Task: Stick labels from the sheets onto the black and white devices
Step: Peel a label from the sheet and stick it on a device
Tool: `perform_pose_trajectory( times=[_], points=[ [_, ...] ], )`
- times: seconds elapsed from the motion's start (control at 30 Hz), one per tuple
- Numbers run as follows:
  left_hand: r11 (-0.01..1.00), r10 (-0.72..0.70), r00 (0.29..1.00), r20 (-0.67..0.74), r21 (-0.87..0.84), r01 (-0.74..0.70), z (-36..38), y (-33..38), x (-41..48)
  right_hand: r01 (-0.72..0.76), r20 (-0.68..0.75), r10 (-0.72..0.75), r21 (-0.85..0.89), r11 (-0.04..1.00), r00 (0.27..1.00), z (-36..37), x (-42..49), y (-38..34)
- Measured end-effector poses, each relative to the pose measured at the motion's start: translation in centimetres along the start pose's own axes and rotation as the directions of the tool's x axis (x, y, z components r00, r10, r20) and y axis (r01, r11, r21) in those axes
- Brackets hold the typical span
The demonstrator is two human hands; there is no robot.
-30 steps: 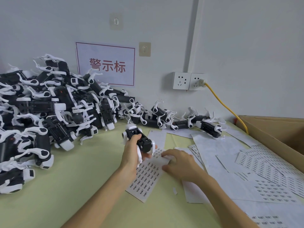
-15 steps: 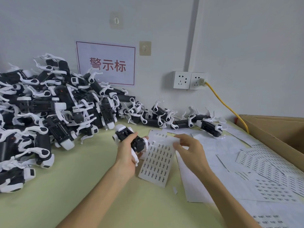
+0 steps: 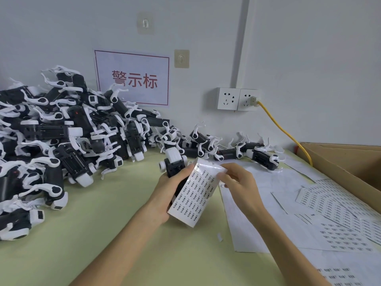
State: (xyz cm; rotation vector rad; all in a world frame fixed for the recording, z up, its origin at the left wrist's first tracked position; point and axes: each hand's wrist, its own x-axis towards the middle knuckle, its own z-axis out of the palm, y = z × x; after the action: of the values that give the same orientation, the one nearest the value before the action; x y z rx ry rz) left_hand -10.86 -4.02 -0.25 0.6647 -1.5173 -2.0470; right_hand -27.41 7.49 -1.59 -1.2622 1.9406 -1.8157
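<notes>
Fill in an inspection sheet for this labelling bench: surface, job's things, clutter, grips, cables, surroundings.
Surface: pale green table, its right side covered with paper.
Job's things: one black and white device held up; a curled label sheet against it; pile of devices at left and along the wall; loose sheets spread at right.
Clutter: small white paper scrap on the table.
Grips: left hand grips the device; right hand pinches the label sheet's upper edge.
Cables: yellow cable plugged into the wall socket, running down towards the cardboard box.
Surroundings: white wall, red-lettered sign, open cardboard box at right.
</notes>
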Motion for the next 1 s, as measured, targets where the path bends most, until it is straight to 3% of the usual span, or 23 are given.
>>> perform_pose_trajectory(
  times=[0.23, 0.37, 0.5, 0.7, 1.0],
  points=[
    [0.994, 0.085, 0.994, -0.065, 0.079, -0.080, 0.0, -0.3, 0.2, 0.023, 0.017, -0.022, -0.081, 0.996, 1.000, 0.0, -0.2, 0.2],
    [0.984, 0.147, 0.982, -0.120, 0.123, -0.132, 0.2, -0.6, 0.3, 0.271, 0.052, -0.267, -0.226, 0.936, 0.962, 0.3, -0.7, -0.2],
    [0.982, 0.161, 0.978, -0.130, 0.120, -0.145, 0.4, -0.5, 0.2, 0.339, 0.063, -0.335, -0.284, 0.897, 0.940, 0.7, -0.9, -0.4],
    [0.976, 0.188, 0.980, -0.064, 0.121, -0.180, 1.1, -0.3, -0.4, 0.279, 0.122, -0.256, -0.249, 0.927, 0.959, 0.8, -1.0, -0.5],
    [0.976, 0.176, 0.978, -0.110, 0.146, -0.159, 1.2, -0.7, -0.1, 0.241, 0.102, -0.223, -0.235, 0.942, 0.970, 0.9, -1.2, -0.7]
  ],
)
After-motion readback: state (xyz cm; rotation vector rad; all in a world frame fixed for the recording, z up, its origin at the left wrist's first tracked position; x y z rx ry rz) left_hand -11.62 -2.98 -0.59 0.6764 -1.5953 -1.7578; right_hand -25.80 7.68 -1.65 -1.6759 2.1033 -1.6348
